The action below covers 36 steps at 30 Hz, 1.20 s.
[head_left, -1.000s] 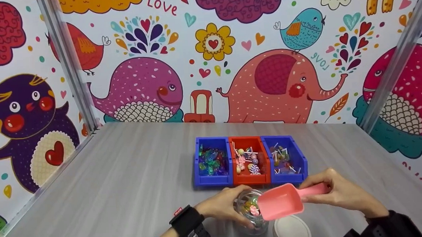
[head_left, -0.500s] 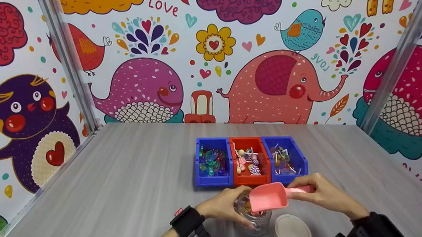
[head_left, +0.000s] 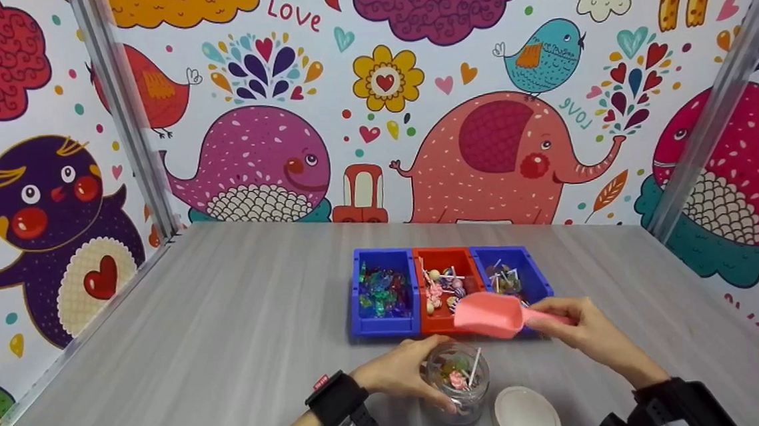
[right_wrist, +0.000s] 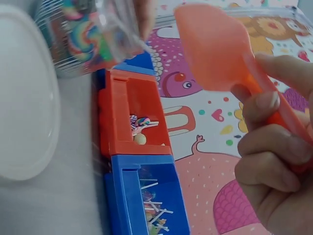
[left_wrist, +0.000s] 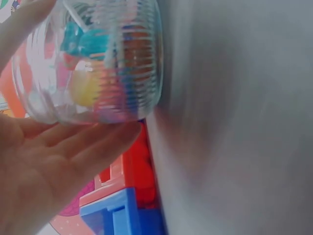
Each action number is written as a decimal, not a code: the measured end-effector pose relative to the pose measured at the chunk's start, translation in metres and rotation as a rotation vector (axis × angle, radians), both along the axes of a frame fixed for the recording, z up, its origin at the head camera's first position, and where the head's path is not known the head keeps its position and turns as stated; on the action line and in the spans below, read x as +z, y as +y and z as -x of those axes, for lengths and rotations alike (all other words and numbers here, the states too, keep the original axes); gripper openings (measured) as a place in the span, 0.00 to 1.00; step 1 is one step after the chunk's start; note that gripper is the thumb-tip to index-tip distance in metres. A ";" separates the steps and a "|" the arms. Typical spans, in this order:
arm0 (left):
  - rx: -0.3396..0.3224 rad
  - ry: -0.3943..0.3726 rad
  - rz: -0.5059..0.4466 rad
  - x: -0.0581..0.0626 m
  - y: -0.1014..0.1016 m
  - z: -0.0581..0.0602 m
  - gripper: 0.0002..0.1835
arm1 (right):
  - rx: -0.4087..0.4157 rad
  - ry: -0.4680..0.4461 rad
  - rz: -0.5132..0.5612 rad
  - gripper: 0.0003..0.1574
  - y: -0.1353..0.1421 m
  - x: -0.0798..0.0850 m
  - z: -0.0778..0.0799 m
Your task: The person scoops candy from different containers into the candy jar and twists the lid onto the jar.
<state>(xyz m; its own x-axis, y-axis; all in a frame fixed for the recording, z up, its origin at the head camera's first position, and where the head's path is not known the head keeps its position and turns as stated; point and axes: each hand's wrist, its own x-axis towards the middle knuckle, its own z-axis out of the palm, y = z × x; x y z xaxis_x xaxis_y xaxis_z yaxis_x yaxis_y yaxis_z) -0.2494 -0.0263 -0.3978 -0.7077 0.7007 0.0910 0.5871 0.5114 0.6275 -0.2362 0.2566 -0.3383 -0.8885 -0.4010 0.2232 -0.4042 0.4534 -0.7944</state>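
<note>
My left hand grips a clear jar, thumb on the near side and fingers round the far side. Colourful candies show through its ribbed wall, and one white lollipop stick pokes up at the mouth. My right hand holds a pink scoop by its handle, raised above and beyond the jar. No candy shows in the scoop's bowl. In the right wrist view the fingers curl round the scoop handle.
A white round lid lies right of the jar. Behind stand three joined bins: a blue one with shiny wrapped pieces, a red one and another blue one with lollipops. A printed wall closes off the table's back.
The scoop first moves left over the jar, then lifts away toward the bins. A lollipop stick now stands up in the jar's mouth. My left hand stays in place on the jar.
</note>
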 end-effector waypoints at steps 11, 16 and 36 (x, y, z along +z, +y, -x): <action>0.045 -0.038 -0.275 0.009 -0.022 0.015 0.32 | -0.417 -0.078 -0.009 0.31 0.014 0.008 0.008; 0.262 0.204 -0.488 0.008 -0.041 0.033 0.16 | -0.448 -0.018 -0.139 0.36 0.019 0.011 0.015; 0.765 0.093 -0.283 0.004 -0.057 0.057 0.26 | -0.448 0.216 -0.574 0.18 0.003 0.011 0.042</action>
